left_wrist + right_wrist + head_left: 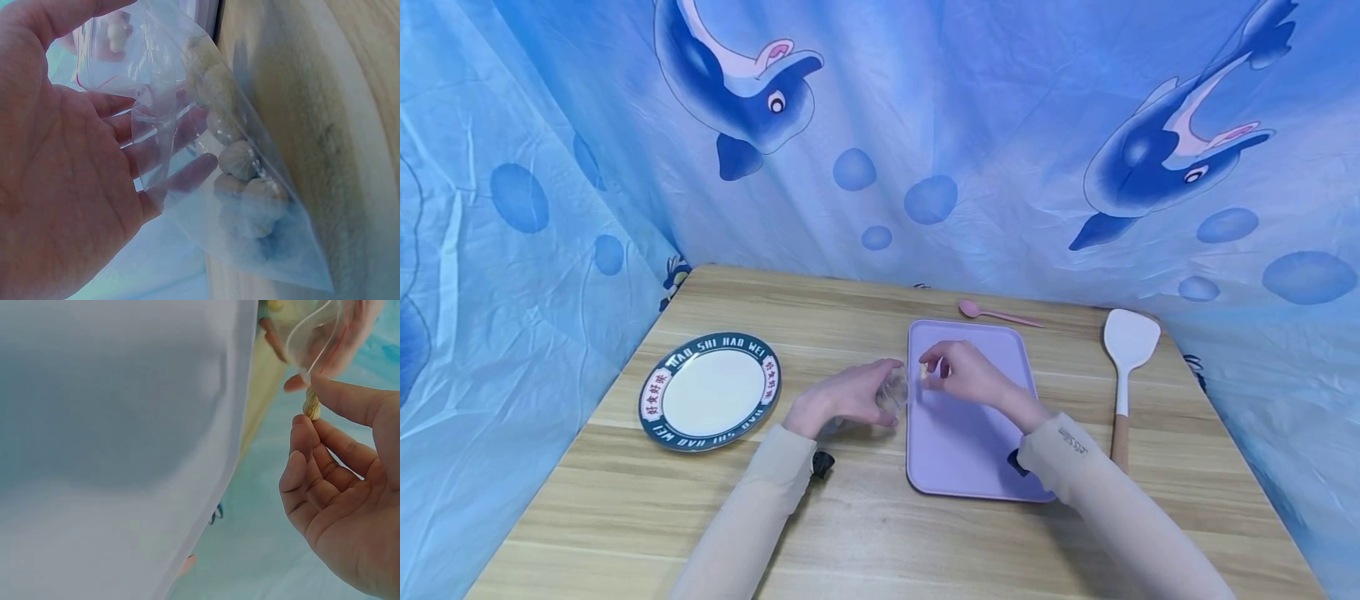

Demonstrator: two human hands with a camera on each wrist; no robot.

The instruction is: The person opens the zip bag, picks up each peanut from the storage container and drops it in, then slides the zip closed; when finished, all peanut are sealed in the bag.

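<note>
My left hand (854,393) holds a clear zip bag (169,94) just left of the purple tray (966,446), its thumb and fingers curved around the bag's upper part. Several tan, rounded nuts (239,160) lie low in the bag, in the left wrist view. Over the tray's left side, my right hand (967,373) pinches one unshelled peanut (311,404) between thumb and index finger. That peanut is close to the bag's mouth, with its other fingers loosely bent. No piece shows lying on the visible part of the tray.
A white plate with a dark green lettered rim (658,429) sits at the left. Behind the tray lies a pink spoon (1000,315). A white spatula with a wooden handle (1129,342) lies at the right. A blue dolphin curtain (880,108) hangs along the table's back.
</note>
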